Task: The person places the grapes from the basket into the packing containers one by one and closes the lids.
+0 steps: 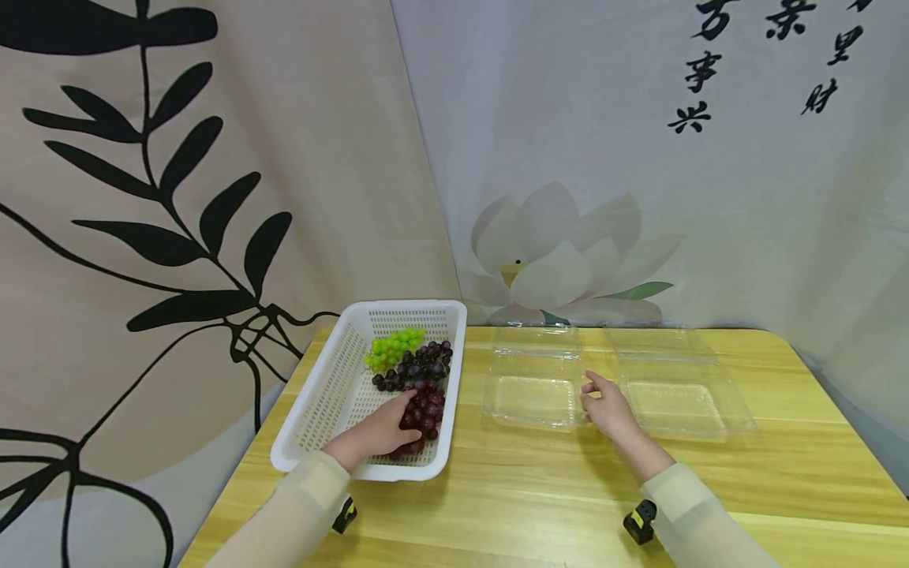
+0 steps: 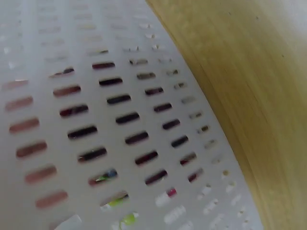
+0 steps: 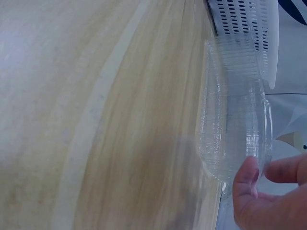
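On a wooden table [image 1: 525, 489], a white slotted basket [image 1: 348, 375] sits toward 7 o'clock, holding green grapes [image 1: 394, 347] at its 1 o'clock, black grapes [image 1: 419, 364] at 2 and red grapes [image 1: 429, 406] at 4. The left hand [image 1: 376, 426] rests on the red bunch, thumb and forefinger spread; whether they grip cannot be told. The right hand [image 1: 607, 409], thumb and forefinger parted around nothing clearly held, is at the 3 o'clock edge of a clear container [image 1: 533, 398], which lies toward 5 o'clock.
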{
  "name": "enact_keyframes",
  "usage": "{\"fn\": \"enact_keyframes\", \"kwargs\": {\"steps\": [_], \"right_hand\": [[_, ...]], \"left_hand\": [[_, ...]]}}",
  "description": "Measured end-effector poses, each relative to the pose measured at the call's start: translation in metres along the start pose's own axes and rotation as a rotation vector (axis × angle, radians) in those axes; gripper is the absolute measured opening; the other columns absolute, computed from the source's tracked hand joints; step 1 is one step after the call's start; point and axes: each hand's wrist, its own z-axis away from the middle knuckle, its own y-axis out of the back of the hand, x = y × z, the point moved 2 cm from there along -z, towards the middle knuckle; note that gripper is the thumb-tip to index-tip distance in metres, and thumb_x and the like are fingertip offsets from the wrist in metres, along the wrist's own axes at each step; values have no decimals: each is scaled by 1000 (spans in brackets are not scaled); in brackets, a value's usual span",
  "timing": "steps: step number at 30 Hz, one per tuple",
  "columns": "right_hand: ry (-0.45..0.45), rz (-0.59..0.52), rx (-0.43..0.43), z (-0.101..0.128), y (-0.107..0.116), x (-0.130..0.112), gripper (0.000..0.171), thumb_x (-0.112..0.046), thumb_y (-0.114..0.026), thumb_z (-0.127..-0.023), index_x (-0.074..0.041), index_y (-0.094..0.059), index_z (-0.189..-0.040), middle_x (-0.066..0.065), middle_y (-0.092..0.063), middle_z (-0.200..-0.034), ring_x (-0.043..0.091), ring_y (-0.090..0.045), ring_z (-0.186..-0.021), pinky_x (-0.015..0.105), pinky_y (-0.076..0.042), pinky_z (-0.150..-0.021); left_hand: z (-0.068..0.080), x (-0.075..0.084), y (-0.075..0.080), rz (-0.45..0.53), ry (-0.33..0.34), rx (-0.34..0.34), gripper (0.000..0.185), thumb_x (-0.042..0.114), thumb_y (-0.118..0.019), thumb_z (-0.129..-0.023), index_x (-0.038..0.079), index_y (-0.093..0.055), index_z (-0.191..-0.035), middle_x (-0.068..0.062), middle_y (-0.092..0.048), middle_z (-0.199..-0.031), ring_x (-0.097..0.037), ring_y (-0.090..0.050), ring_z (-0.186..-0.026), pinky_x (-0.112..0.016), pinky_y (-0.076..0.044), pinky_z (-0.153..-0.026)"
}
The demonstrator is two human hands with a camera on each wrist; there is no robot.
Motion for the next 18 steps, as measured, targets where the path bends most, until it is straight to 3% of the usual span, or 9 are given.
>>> {"fn": "enact_keyframes", "kwargs": {"steps": [4,9,13,18], "right_hand": [[2,-5,-3,-1,0,0,54,4,-45,-93,13,-25,-142,28,-45,-117,15,-49,-67,28,-53,-58],[-15,-13,-7,-2,-1,1,54,4,-44,-93,12,-25,-143,27,-45,-119,15,-49,-69,29,-53,-60],[-11,-11,-1,-2,-1,2,54,4,-45,-93,12,-26,-143,28,-45,-118,13,-48,-66,28,-53,-58],[-8,-14,9,-1,-1,1,54,4,-45,-92,12,-27,-143,27,-46,-117,13,-47,-64,26,-52,-57]], "left_hand": [[0,-7,4,40,-46,31,63,12,-62,-91,10,-32,-146,-20,-35,-148,-39,-37,-133,-55,-36,-105],[-3,-9,5,102,-56,26,55,7,-62,-90,22,-42,-138,-17,-41,-145,-38,-49,-121,-50,-46,-90],[-5,-7,3,119,-18,28,57,18,-68,-88,24,-44,-139,-14,-39,-147,-38,-44,-126,-53,-43,-96],[-6,-3,2,65,-25,59,61,24,-72,-84,19,-46,-139,-15,-41,-146,-39,-38,-133,-56,-38,-103]]}}
